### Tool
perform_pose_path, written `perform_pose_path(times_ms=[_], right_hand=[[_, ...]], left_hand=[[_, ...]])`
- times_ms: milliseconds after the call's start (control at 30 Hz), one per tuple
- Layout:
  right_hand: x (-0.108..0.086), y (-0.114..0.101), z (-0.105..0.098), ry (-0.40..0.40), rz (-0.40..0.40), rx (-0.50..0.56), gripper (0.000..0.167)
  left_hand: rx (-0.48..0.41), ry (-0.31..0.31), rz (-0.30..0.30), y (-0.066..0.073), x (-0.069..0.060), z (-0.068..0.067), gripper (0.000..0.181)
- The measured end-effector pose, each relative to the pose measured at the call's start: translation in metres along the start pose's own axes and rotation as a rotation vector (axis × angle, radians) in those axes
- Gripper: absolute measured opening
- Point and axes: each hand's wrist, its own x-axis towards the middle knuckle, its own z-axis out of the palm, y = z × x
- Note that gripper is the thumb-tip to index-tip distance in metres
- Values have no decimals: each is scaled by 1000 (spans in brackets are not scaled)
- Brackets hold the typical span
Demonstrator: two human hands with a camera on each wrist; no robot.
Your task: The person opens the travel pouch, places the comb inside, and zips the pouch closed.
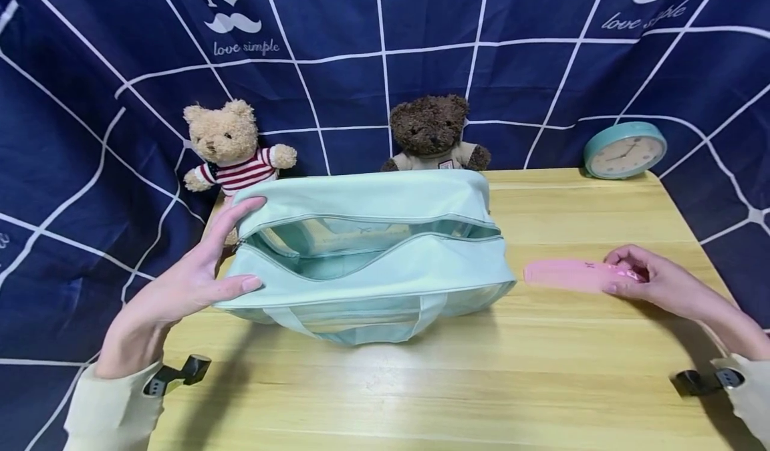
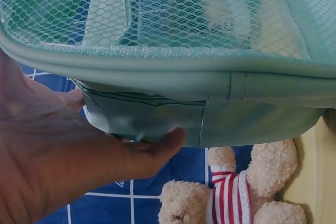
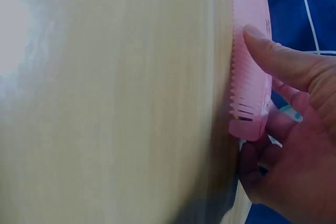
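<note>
A mint-green bag [image 1: 373, 264] with clear panels lies on the table, its top zipper undone and the opening gaping. The left hand [image 1: 198, 270] holds the bag's left end, thumb on the near side and fingers on the far side; in the left wrist view the hand [image 2: 79, 150] lies against the bag's end [image 2: 152, 116] below a mesh panel. To the right of the bag, the right hand [image 1: 656, 280] pinches a pink comb [image 1: 562, 274] by its right end. In the right wrist view the thumb of the hand [image 3: 294, 108] presses on the comb [image 3: 249, 61], whose teeth show.
Behind the bag sit a light teddy bear [image 1: 225, 147] in a striped shirt and a dark brown bear [image 1: 430, 130]. A teal clock [image 1: 625, 150] stands at the table's back right corner. Blue checked cloth [image 1: 337, 23] surrounds the wooden table [image 1: 373, 397].
</note>
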Motion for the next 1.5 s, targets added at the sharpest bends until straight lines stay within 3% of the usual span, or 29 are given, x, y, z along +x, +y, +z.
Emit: perform_pose_path(times_ms=[100,233,400,500,567,667,800,867,967,1233,1500], right_hand=[[-1,-2,-2,-29,40,51,31],[-10,-6,-8,-53,159,59,23],[-25,-9,-21,-26,192,0,49],[-28,-13,-25,36,177,64,54],[-28,-17,-26,86,158,186,53],[-27,-25,-26,145,103,485,51],[-24,-39,-23,168,5,864,49],[-21,-47,-22,154,-49,989,48],[-15,-66,-21,151,-99,1090,46],[14,-135,-19,94,-134,1173,45],[51,-208,-11,9,1,1118,40]], left_hand=[[-17,1,-9,0,-1,1,101],[-20,-8,-9,-2,-1,3,101],[1,-9,-4,-2,0,4,101],[1,-6,-14,-2,-1,3,101],[-4,-6,-21,-2,-1,2,102],[4,-6,-31,-2,-1,1,101],[22,-3,-35,-3,-1,2,100],[30,-1,-38,-3,-1,2,100],[33,-1,-46,-1,-1,3,101],[38,12,-59,0,-1,0,100],[17,35,-63,0,-2,-1,97]])
